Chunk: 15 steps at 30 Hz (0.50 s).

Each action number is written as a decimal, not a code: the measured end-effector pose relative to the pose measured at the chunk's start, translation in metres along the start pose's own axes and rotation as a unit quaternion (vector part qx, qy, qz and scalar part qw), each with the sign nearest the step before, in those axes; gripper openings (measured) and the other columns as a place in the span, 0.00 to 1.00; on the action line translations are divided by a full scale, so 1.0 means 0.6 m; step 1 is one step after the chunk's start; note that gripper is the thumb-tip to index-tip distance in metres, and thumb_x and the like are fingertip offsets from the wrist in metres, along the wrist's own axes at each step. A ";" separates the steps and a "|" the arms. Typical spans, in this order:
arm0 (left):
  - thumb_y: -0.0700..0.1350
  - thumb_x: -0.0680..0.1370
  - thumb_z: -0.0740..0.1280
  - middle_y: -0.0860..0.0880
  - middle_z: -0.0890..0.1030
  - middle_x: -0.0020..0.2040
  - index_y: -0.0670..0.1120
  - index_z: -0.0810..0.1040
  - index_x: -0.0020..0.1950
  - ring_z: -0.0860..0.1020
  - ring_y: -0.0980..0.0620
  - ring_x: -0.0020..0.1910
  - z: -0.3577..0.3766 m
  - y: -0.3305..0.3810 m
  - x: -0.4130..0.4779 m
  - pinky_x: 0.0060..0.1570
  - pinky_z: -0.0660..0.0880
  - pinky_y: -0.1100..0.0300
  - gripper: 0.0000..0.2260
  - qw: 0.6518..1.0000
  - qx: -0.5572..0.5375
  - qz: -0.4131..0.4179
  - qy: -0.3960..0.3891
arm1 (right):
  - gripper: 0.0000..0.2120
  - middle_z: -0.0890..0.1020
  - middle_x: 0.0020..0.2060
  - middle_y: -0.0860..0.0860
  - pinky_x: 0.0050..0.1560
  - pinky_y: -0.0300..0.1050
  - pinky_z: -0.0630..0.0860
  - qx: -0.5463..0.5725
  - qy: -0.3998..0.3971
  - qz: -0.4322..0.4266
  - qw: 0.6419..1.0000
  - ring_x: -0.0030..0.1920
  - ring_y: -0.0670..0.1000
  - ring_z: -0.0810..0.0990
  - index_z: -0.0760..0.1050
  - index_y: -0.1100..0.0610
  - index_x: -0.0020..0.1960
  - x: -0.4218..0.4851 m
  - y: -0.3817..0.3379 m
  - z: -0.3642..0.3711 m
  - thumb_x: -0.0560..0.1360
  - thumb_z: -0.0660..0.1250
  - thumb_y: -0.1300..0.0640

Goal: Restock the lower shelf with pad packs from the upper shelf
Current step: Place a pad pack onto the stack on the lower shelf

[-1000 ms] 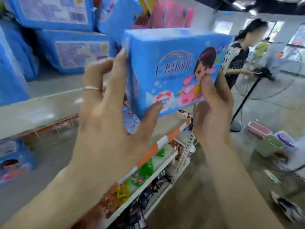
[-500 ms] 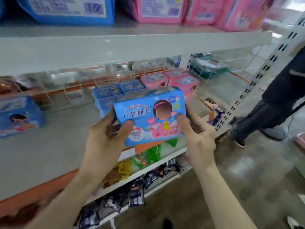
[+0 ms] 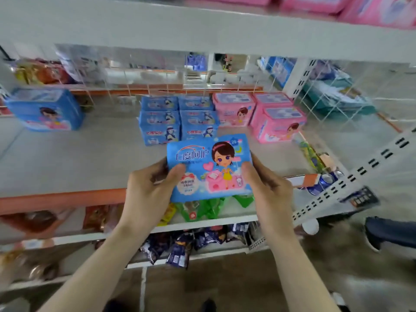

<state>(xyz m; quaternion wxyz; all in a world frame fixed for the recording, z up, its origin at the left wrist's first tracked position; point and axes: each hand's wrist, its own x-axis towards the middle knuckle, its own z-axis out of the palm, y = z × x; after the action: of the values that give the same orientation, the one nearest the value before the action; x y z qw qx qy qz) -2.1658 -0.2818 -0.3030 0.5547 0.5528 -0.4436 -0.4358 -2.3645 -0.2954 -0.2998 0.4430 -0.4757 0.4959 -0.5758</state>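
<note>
Blue pad pack (image 3: 209, 167), printed face up, is held over the front edge of the lower shelf (image 3: 78, 158), left hand (image 3: 148, 192) and right hand (image 3: 267, 190) each curled round a short end, thumb pressed on the face. Just behind it stand stacked blue packs (image 3: 180, 119), pink packs (image 3: 276, 122) beside them to the right; shoved in hard, the pack could topple that stack, while left at the front edge it could slide onto the snack bags (image 3: 202, 210) below.
</note>
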 end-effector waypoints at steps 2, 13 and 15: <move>0.42 0.78 0.69 0.56 0.87 0.43 0.48 0.83 0.52 0.85 0.59 0.43 0.005 0.005 -0.007 0.37 0.79 0.67 0.05 1.000 0.009 -0.007 0.017 | 0.16 0.85 0.53 0.46 0.57 0.44 0.80 0.005 -0.009 0.013 1.000 0.58 0.47 0.83 0.79 0.56 0.64 0.002 0.005 -0.004 0.76 0.70 0.56; 0.43 0.78 0.69 0.61 0.85 0.37 0.54 0.82 0.53 0.83 0.62 0.36 -0.067 0.013 -0.002 0.29 0.76 0.69 0.07 0.996 0.057 -0.006 0.072 | 0.14 0.85 0.44 0.35 0.44 0.27 0.74 0.002 -0.090 -0.013 0.996 0.47 0.34 0.82 0.77 0.49 0.62 0.017 0.020 0.072 0.78 0.67 0.62; 0.41 0.79 0.69 0.64 0.85 0.39 0.58 0.79 0.53 0.84 0.62 0.40 -0.094 0.014 0.011 0.34 0.78 0.69 0.11 0.996 0.067 0.007 0.058 | 0.16 0.85 0.43 0.36 0.44 0.29 0.75 -0.021 -0.111 -0.027 0.993 0.44 0.36 0.81 0.77 0.48 0.61 0.019 0.020 0.100 0.79 0.65 0.64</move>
<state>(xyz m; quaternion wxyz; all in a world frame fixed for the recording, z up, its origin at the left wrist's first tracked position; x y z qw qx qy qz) -2.1093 -0.2750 -0.2943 0.5443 0.6103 -0.4426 -0.3680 -2.3068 -0.3168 -0.3074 0.4695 -0.5595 0.4425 -0.5203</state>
